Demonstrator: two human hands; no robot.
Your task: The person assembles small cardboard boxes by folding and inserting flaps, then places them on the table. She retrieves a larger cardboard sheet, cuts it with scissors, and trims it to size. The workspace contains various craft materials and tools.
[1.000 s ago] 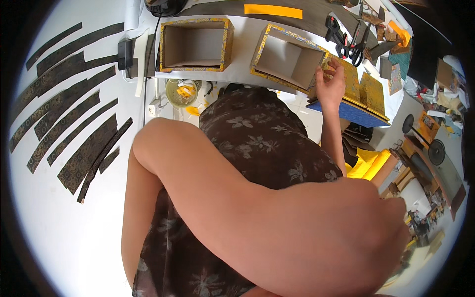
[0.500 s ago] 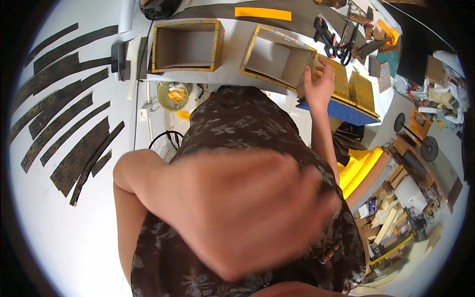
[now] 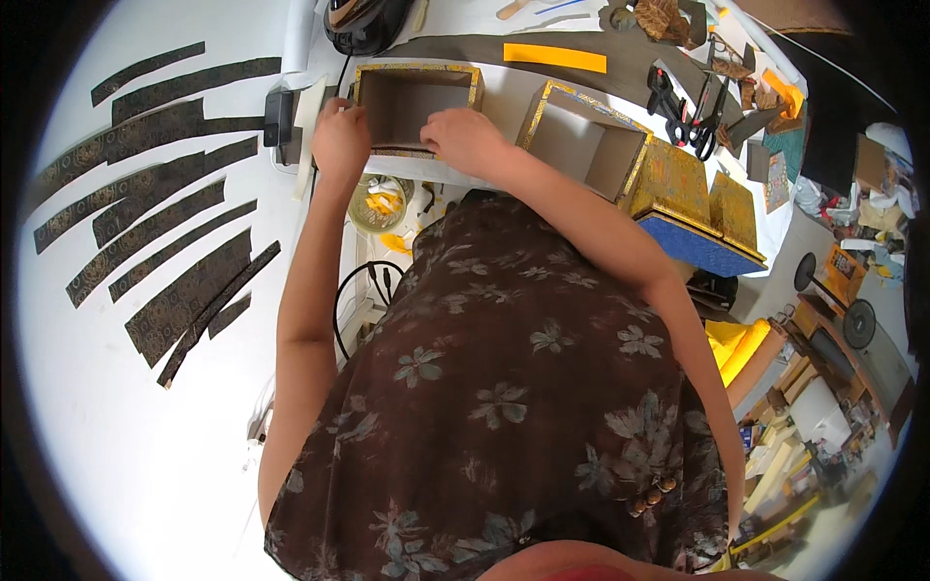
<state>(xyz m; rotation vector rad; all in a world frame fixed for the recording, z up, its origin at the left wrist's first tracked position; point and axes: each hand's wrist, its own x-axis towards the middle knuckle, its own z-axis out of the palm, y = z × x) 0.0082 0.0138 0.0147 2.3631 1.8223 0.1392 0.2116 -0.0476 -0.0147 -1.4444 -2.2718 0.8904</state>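
Both hands on open box (image 3: 417,102) at table (image 3: 87,407) far edge. L hand (image 3: 339,140) curled on its left wall, R hand (image 3: 465,138) over front rim, prob. to steady it. 2nd box (image 3: 586,140) just right; dark strips (image 3: 174,242) laid out left.

A matt grey cardboard box (image 3: 417,105), edged in glossy gold brocade, is seen at upper centre. Dark patterned cloth strips (image 3: 165,228) are laid on smooth white table (image 3: 87,407) at left.
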